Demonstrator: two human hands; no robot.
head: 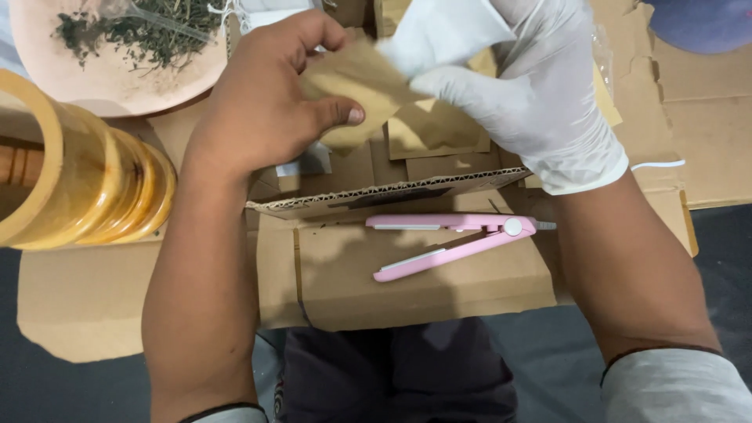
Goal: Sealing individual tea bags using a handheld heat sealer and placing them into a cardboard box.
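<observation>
My bare left hand (262, 98) pinches a small brown paper pouch (356, 82) between thumb and fingers. My right hand (521, 86), in a white glove, grips the same pouch from its right side, near the top. Both hands hover above flattened cardboard (439, 286). Below them on the cardboard lies a pink hinged sealer tool (450, 239), its two arms spread apart. More brown pouches (435, 133) lie flat under my hands.
A pale plate (117, 74) with dried green herbs and a clear spoon sits at the top left. Several rolls of clear tape (86, 188) on a wooden holder stand at the left. A purple object (701, 23) shows at the top right.
</observation>
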